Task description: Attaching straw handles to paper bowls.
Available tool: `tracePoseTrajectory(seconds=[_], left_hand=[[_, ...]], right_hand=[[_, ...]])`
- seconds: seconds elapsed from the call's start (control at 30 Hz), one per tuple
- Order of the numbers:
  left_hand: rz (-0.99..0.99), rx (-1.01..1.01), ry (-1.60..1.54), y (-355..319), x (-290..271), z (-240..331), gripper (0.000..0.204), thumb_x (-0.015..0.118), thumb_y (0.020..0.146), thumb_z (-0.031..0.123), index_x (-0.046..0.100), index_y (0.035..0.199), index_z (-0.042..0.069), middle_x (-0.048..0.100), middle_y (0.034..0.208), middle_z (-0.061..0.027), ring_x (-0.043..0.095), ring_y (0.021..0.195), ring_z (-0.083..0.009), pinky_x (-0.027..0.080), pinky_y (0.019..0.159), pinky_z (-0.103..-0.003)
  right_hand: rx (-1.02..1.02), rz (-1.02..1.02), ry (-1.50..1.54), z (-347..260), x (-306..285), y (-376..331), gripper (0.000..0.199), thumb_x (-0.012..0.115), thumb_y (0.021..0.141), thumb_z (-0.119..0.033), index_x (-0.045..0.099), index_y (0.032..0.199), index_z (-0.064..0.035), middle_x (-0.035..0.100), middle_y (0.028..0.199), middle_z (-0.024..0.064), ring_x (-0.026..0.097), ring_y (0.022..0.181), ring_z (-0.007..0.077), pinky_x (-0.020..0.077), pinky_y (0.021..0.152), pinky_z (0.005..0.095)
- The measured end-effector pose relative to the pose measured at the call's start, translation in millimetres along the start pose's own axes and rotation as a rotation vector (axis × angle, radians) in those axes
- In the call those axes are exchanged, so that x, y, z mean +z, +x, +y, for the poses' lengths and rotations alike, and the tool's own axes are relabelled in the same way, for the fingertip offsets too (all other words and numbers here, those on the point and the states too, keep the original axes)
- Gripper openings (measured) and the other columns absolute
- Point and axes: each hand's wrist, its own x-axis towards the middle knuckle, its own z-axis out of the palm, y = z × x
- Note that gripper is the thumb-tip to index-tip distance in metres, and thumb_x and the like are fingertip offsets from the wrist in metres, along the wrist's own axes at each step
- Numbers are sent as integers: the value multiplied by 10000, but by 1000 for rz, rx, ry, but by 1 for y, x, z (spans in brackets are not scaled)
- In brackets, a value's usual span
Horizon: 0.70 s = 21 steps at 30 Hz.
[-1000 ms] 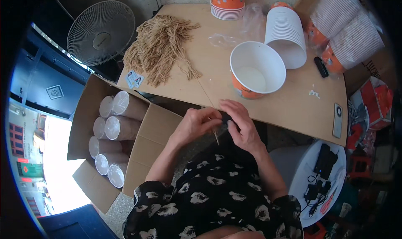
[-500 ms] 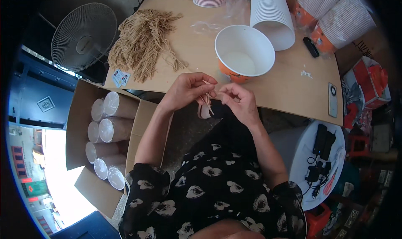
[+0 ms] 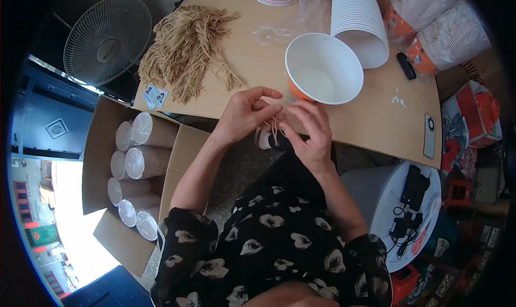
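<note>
On the tan wooden desk (image 3: 376,122), a loose heap of thin tan cords (image 3: 185,54) lies along the left edge. A round white-and-orange paper tub (image 3: 328,59) stands by the near edge, nested white paper tubs (image 3: 359,19) behind it to the right. A silver rectangular phone (image 3: 429,136) lies by the near right corner. Before the near left corner stands an open brown cardboard box (image 3: 101,162).

The person wears a black top (image 3: 274,237) with many pale, heart-like prints. Its left sleeve (image 3: 185,240) and right sleeve (image 3: 371,256) are loose and end near the elbows. The trousers (image 3: 274,177) are plain black.
</note>
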Motion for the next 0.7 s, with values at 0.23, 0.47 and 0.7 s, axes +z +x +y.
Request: tracePoseTrajectory(seconds=[0.23, 0.47, 0.7], left_hand=[[178, 135, -64, -1, 25, -9, 381, 630, 989, 127, 529, 1323, -27, 750, 968, -100, 699, 866, -106, 567, 699, -220], [303, 180, -83, -4, 32, -28, 388, 657, 969, 120, 562, 1314, -30, 753, 922, -93, 707, 820, -108, 559, 617, -222], [271, 76, 16, 4, 14, -9, 360, 637, 978, 116, 570, 1303, -23, 755, 957, -111, 716, 840, -126, 557, 612, -222]], right_hand=[[289, 27, 141, -6, 10, -14, 183, 790, 813, -74, 640, 905, -25, 650, 900, 76, 660, 837, 227, 524, 724, 348], [610, -142, 564, 1, 7, -23, 77, 683, 912, -27, 629, 900, 26, 634, 896, 25, 621, 800, 71, 503, 732, 225], [705, -155, 665, 6, 8, -18, 158, 714, 924, -118, 651, 981, 15, 671, 878, 17, 608, 758, 68, 510, 702, 238]])
